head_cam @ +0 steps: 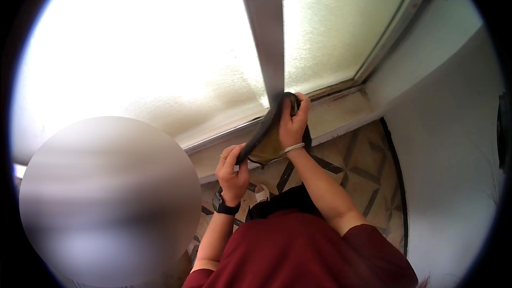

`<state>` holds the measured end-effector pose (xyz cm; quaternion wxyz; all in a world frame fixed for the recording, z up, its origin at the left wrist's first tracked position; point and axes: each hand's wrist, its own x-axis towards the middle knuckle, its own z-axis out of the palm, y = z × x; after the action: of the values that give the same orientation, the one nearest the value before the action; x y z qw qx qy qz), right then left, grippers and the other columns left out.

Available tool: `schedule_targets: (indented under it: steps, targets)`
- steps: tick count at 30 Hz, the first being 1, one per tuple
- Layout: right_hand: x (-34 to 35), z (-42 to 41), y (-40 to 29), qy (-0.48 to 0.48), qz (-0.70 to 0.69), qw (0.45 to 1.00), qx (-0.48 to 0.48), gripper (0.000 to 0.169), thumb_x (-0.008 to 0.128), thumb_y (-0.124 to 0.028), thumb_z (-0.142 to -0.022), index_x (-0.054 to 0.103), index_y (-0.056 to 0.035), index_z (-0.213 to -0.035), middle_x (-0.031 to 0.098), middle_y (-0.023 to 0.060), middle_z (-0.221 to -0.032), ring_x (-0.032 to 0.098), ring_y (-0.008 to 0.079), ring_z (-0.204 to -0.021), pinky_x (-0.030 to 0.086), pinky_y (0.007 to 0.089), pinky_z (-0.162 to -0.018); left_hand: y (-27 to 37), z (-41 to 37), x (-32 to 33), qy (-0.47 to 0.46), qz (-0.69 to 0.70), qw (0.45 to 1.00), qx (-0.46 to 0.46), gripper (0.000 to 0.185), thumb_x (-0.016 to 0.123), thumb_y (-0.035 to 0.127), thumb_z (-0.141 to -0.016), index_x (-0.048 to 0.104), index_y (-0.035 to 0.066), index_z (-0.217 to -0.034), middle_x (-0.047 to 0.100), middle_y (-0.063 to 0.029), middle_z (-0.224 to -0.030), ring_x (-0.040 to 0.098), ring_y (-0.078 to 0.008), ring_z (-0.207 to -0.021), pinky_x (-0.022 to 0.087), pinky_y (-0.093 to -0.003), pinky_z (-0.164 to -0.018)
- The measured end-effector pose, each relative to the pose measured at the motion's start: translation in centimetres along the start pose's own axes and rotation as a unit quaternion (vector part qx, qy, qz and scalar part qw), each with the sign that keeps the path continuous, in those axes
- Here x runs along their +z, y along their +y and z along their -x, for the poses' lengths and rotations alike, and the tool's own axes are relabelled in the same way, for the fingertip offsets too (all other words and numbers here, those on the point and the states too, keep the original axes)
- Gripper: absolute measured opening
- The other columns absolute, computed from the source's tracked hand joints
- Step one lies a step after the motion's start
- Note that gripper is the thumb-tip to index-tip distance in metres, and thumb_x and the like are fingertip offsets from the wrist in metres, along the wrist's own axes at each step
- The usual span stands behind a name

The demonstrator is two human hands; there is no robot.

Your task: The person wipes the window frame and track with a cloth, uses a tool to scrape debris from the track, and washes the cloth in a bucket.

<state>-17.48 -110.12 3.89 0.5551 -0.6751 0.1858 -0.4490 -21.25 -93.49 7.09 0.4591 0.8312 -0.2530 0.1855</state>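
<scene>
Both hands hold a dark-edged item [262, 134] that looks like a bag or pouch with an olive-yellow inside, in front of a window ledge. My left hand [233, 172], with a ring and a black watch at the wrist, pinches its lower left end between thumb and fingers. Higher and to the right, my right hand [294, 122] grips the far end, thumb on the near side, with a pale bangle [293, 149] at the wrist. What lies inside the item cannot be told.
Frosted window panes [332, 36] and a grey metal upright [266, 28] stand ahead above a pale ledge [340, 118]. A white wall [436, 148] curves down the right. Below is a patterned tile floor [360, 160]. A blurred round patch covers the lower left.
</scene>
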Motion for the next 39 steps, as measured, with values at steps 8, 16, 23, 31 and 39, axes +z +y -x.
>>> schedule_targets:
  steps: [8, 16, 23, 31, 39]
  targets:
    - [-4.7, 2.4, 2.7, -0.209, 0.134, 0.965, 0.078, 0.024, 0.053, -0.022, -0.090, 0.052, -0.0015, -0.102, 0.058, 0.0134, -0.095, 0.057, 0.0231, -0.090, 0.044, 0.0327, -0.078, 1.4, -3.1, -2.4, -0.053, 0.069, 0.996, 0.019, 0.027, 0.057, -0.006, -0.068, 0.058, 0.004, -0.093, 0.059, -0.0133, -0.081, 0.059, -0.0309, -0.074, 0.047, -0.0358, -0.062]
    - [-13.0, 7.9, 2.9, -0.343, -0.180, 0.900, 0.200, 0.057, 0.059, -0.015, -0.086, 0.031, -0.0091, -0.135, 0.036, 0.0091, -0.134, 0.042, 0.0220, -0.118, 0.033, 0.0312, -0.099, 9.8, -7.1, -0.1, -0.125, 0.346, 0.929, 0.049, 0.012, 0.063, 0.009, -0.077, 0.059, 0.003, -0.086, 0.058, -0.0093, -0.066, 0.058, -0.0203, -0.056, 0.044, -0.0298, -0.049]
    - [-17.6, 6.2, -0.9, -0.214, -0.357, 0.837, 0.355, 0.057, 0.063, -0.014, -0.082, 0.035, -0.0048, -0.131, 0.049, 0.0136, -0.125, 0.050, 0.0240, -0.111, 0.039, 0.0331, -0.094, 4.3, -7.0, 0.9, -0.159, 0.501, 0.787, -0.321, 0.024, 0.059, 0.019, -0.084, 0.051, 0.002, -0.099, 0.052, -0.0012, -0.057, 0.052, -0.0139, -0.044, 0.040, -0.0258, -0.039]
    - [-13.0, -0.2, -9.1, -0.321, -0.347, 0.808, 0.352, 0.062, 0.068, -0.011, -0.074, 0.039, -0.0040, -0.128, 0.050, 0.0138, -0.117, 0.055, 0.0264, -0.098, 0.047, 0.0381, -0.084, -4.8, 6.3, -1.3, -0.166, 0.060, 0.970, -0.165, 0.027, 0.056, 0.027, -0.086, 0.061, 0.002, -0.076, 0.056, -0.0189, -0.069, 0.055, -0.0342, -0.062, 0.043, -0.0393, -0.054]
    - [4.8, 7.4, -12.0, -0.478, 0.254, 0.784, -0.304, 0.036, 0.065, -0.020, -0.076, 0.055, -0.0045, -0.107, 0.047, 0.0249, -0.115, 0.055, 0.0386, -0.092, 0.048, 0.0399, -0.074, -5.5, 17.9, -11.7, 0.074, 0.003, 0.880, -0.470, 0.027, 0.058, 0.027, -0.085, 0.065, 0.002, -0.078, 0.059, -0.0173, -0.065, 0.058, -0.0310, -0.058, 0.044, -0.0349, -0.053]
